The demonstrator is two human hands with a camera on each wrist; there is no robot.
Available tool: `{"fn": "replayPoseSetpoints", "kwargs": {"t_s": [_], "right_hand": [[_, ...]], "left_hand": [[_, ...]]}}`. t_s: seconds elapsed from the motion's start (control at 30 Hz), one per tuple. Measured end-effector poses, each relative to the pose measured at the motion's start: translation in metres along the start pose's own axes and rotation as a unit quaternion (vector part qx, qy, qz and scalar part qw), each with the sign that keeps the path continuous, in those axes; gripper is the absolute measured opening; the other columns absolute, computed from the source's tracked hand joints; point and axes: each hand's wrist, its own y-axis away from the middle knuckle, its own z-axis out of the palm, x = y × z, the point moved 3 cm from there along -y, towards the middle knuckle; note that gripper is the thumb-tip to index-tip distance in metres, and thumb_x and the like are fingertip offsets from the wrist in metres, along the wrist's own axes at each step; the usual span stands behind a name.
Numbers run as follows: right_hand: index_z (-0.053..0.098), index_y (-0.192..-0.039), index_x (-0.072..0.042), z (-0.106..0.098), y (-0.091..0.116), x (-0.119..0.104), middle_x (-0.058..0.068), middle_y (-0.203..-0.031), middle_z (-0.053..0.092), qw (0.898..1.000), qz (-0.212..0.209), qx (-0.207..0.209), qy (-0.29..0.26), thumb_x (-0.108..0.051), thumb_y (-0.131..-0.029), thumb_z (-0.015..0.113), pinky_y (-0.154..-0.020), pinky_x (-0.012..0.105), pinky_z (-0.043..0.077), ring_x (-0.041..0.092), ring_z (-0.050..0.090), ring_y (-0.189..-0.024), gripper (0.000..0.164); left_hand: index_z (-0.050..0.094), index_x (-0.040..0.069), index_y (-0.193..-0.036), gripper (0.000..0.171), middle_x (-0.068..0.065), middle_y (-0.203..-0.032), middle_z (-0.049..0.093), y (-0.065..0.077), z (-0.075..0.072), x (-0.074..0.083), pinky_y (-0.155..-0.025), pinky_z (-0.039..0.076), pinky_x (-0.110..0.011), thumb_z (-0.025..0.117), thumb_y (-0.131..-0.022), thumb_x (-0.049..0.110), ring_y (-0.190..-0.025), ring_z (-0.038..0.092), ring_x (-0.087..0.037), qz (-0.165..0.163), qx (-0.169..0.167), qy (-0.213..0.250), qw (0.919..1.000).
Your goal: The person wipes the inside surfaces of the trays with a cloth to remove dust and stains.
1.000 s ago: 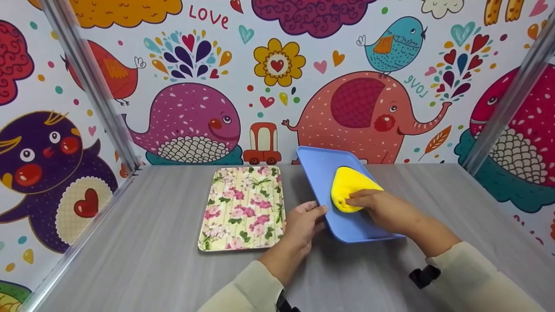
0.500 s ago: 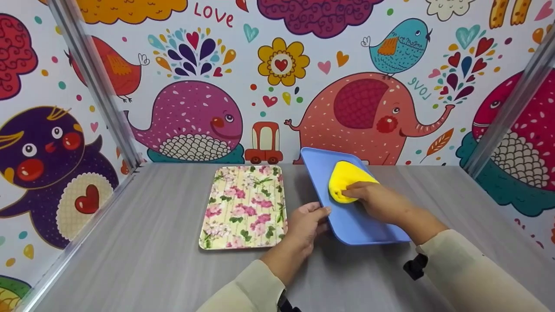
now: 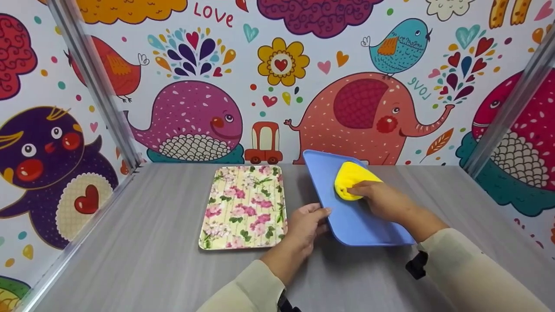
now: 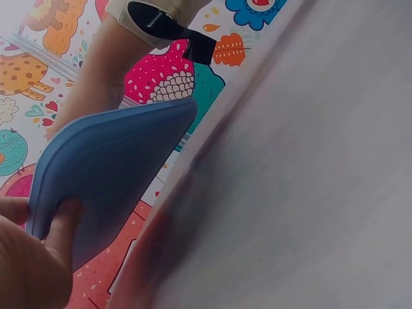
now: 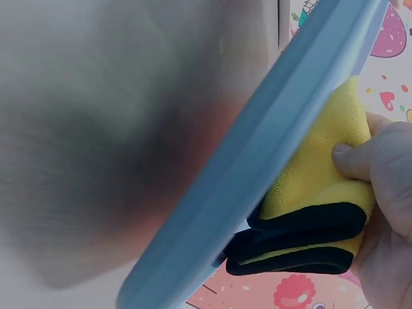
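A blue tray [image 3: 360, 221] is held tilted above the table in the head view, its inner face turned up toward me. My left hand [image 3: 305, 223] pinches its left rim, thumb on one face and fingers on the other; the left wrist view shows the tray's underside [image 4: 122, 167] with a finger pressed to it. With my right hand [image 3: 388, 201] I grip a folded yellow cloth [image 3: 352, 175] against the tray's inner face. Dark edging [image 5: 309, 222] trims the cloth's folds in the right wrist view, where my thumb lies on the yellow pile.
On the grey table [image 3: 156, 225], left of the blue tray, lies a rectangular floral tray [image 3: 243, 208] with a pink and green pattern. Cartoon-printed wall panels [image 3: 195, 112] enclose the back and sides, joined by metal corner posts [image 3: 97, 86].
The yellow cloth, in my right hand, has slid up the tray, then slightly back down and right. The blue tray has shifted a little right. My left hand keeps its hold on the rim.
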Motion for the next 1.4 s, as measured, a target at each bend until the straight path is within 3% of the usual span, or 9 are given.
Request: {"fn": "replayPoseSetpoints", "kwargs": {"t_s": [0.33, 0.53, 0.93, 1.23, 1.4], "right_hand": [[0.066, -0.140, -0.015, -0.006, 0.005, 0.004, 0.018, -0.129, 0.072, 0.999, 0.033, 0.004, 0.015, 0.000, -0.095, 0.068, -0.101, 0.057, 0.054, 0.042, 0.067, -0.118, 0.047], [0.064, -0.142, -0.012, -0.015, 0.013, 0.009, 0.022, -0.132, 0.069, 0.997, 0.064, 0.026, -0.027, 0.003, -0.096, 0.065, -0.102, 0.059, 0.053, 0.045, 0.065, -0.120, 0.049], [0.059, -0.146, -0.012, -0.041, 0.033, 0.028, 0.023, -0.138, 0.066, 0.989, 0.103, 0.087, -0.063, 0.002, -0.100, 0.061, -0.103, 0.063, 0.049, 0.050, 0.059, -0.127, 0.048], [0.058, -0.148, -0.014, -0.054, 0.056, 0.041, 0.025, -0.140, 0.063, 0.978, 0.121, 0.144, -0.091, 0.001, -0.103, 0.055, -0.102, 0.066, 0.048, 0.052, 0.059, -0.122, 0.047], [0.058, -0.148, -0.012, -0.050, 0.069, 0.045, 0.027, -0.140, 0.062, 0.971, 0.145, 0.164, -0.102, -0.001, -0.105, 0.054, -0.101, 0.067, 0.049, 0.050, 0.059, -0.117, 0.044]], "left_hand": [[0.063, -0.012, -0.130, 0.039, -0.018, -0.117, 0.075, -0.005, -0.004, -0.002, -0.095, 0.061, -0.039, 0.067, -0.097, 0.010, -0.096, 0.075, -0.021, -0.006, 0.006, 0.010, 0.9999], [0.062, -0.012, -0.130, 0.040, -0.020, -0.121, 0.072, -0.006, -0.006, -0.005, -0.093, 0.060, -0.038, 0.067, -0.097, 0.010, -0.096, 0.074, -0.021, -0.016, 0.022, -0.001, 0.9996], [0.067, -0.010, -0.120, 0.029, -0.015, -0.110, 0.073, -0.011, -0.009, -0.009, -0.086, 0.062, -0.034, 0.067, -0.096, 0.007, -0.090, 0.071, -0.015, -0.025, 0.026, -0.005, 0.9993], [0.061, -0.012, -0.132, 0.039, -0.021, -0.125, 0.070, -0.011, -0.012, -0.008, -0.095, 0.060, -0.039, 0.067, -0.098, 0.007, -0.102, 0.072, -0.021, -0.035, 0.029, -0.039, 0.9982], [0.066, -0.007, -0.128, 0.035, -0.018, -0.122, 0.072, -0.011, -0.020, -0.007, -0.094, 0.061, -0.041, 0.069, -0.098, 0.012, -0.099, 0.076, -0.026, -0.033, 0.045, -0.115, 0.9918]]}}
